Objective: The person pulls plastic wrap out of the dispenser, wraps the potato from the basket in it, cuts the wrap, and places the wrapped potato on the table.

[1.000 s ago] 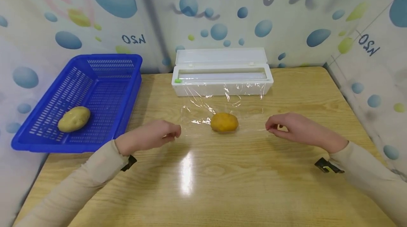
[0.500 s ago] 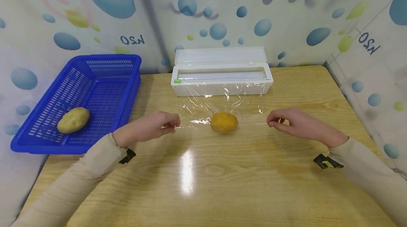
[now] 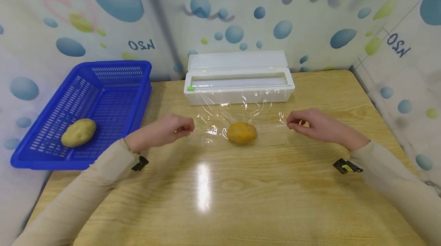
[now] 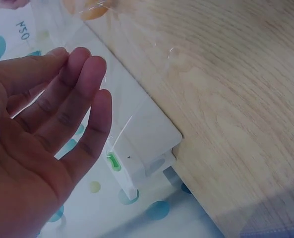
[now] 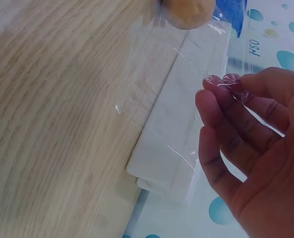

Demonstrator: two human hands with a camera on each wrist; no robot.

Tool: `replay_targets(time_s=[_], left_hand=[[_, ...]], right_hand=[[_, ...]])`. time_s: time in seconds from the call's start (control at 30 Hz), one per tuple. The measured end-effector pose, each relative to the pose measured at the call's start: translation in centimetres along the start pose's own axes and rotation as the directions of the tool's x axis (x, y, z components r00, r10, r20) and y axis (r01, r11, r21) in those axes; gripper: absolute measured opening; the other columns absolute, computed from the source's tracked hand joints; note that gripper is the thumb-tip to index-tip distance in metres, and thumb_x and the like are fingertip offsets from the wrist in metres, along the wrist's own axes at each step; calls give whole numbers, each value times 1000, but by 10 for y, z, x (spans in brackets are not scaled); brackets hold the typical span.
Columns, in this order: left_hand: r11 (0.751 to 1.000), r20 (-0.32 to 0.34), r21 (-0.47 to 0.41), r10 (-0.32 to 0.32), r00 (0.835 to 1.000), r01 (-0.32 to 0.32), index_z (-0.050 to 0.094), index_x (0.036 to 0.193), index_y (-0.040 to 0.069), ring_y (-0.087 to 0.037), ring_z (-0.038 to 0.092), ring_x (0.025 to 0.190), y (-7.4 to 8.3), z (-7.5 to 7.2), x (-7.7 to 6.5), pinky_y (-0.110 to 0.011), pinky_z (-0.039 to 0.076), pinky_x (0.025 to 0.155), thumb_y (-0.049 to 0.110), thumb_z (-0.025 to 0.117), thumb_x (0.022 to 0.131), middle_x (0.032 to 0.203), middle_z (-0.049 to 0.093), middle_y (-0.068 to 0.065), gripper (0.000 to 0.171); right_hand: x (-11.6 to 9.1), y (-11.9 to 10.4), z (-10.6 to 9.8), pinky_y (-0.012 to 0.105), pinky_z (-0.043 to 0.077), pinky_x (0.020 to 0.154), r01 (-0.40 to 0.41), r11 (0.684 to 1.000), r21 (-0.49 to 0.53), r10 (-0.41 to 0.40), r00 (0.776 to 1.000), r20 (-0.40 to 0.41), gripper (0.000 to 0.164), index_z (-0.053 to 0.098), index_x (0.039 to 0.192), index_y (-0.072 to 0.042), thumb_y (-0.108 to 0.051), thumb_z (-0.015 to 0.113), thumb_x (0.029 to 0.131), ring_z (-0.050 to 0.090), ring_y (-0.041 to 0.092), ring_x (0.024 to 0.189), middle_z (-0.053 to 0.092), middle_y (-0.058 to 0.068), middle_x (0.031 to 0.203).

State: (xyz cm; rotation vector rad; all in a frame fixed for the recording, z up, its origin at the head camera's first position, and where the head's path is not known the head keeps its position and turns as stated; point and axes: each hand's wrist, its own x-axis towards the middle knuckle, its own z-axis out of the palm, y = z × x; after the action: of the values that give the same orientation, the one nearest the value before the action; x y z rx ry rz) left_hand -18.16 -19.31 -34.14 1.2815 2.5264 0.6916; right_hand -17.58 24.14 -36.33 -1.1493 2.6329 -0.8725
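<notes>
A sheet of clear plastic wrap [image 3: 206, 129] stretches forward out of a white wrap dispenser box [image 3: 239, 95], whose lid stands up. Thumb and fingertips of my left hand [image 3: 165, 129] pinch the sheet's left near corner. On the other side my right hand [image 3: 318, 125] pinches the right corner; in the right wrist view the film shines over the fingertips [image 5: 231, 87]. Between both hands a yellowish potato [image 3: 242, 133] lies on the table under or behind the film; which of these I cannot tell.
At the left stands a blue plastic basket [image 3: 120, 100] holding a paler potato [image 3: 78, 133]. A green slider [image 3: 190, 89] sits on the left end of the dispenser. Printed wall sheeting [image 3: 241, 16] rises right behind the wooden table [image 3: 262, 200].
Both hands have moved away from the person, toward the dispenser, carrying the film's near edge forward past the potato. The potato and the box have stayed in place.
</notes>
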Motion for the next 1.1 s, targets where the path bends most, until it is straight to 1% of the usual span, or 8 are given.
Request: replay_targets(time_s=[0.13,0.2,0.27,0.37,0.5,0.7,1.0,1.1], left_hand=[[1000,-23,20,-14,1000,14,61,91,3,-16,62,76,-5,1,2,-34,52,67,-11,63,86,83,66,-5,15],[999,-24,30,-19,1000,20,60,92,1,-18,63,77,-8,1,4,-35,52,67,-11,63,85,85,67,-8,14],[998,-16,58,-24,1000,25,60,92,1,-18,63,76,-12,3,7,-36,52,67,-10,62,85,85,67,-9,13],[992,3,126,-31,1000,30,60,91,3,-18,61,74,-16,6,11,-37,50,66,-8,62,86,84,67,-6,12],[982,25,187,-26,999,21,60,89,4,-18,61,72,-17,8,17,-38,50,66,-6,62,86,81,65,-2,11],[981,34,189,-35,999,28,60,89,2,-21,62,73,-18,6,22,-38,51,67,-9,60,85,81,65,-5,11],[980,64,187,-84,994,71,60,89,3,-20,58,70,-24,4,25,-38,50,67,-7,61,87,79,62,-4,10],[979,71,188,-93,993,78,60,89,3,-20,58,70,-26,4,27,-38,50,68,-7,60,87,79,62,-4,10]], right_hand=[[6,2,-1,28,50,66,-47,999,-6,47,999,21,10,66,95,-10,-1,61,93,58,6,77,62,-7,82],[8,2,-1,29,50,66,-68,997,-17,69,997,34,9,66,96,-8,-1,61,93,59,7,78,63,-4,83],[10,3,0,30,50,66,-88,996,-26,89,995,47,8,66,97,-7,-1,61,93,59,9,78,64,-2,84],[12,4,1,32,50,67,-107,993,-44,110,992,62,8,66,98,-5,-2,60,93,58,10,77,64,-1,85],[16,8,3,36,50,67,-111,991,-69,115,991,62,7,66,96,-5,-3,60,94,57,11,75,64,1,83],[18,15,6,35,50,67,-116,990,-76,120,992,49,7,66,96,-4,-1,60,93,56,11,74,65,3,84],[22,20,5,33,49,65,-119,991,-64,122,992,40,6,66,94,-4,-2,60,93,55,11,72,61,-4,79],[24,22,5,34,49,65,-123,990,-65,126,991,42,5,65,93,-3,-1,60,93,55,11,71,61,-3,78]])
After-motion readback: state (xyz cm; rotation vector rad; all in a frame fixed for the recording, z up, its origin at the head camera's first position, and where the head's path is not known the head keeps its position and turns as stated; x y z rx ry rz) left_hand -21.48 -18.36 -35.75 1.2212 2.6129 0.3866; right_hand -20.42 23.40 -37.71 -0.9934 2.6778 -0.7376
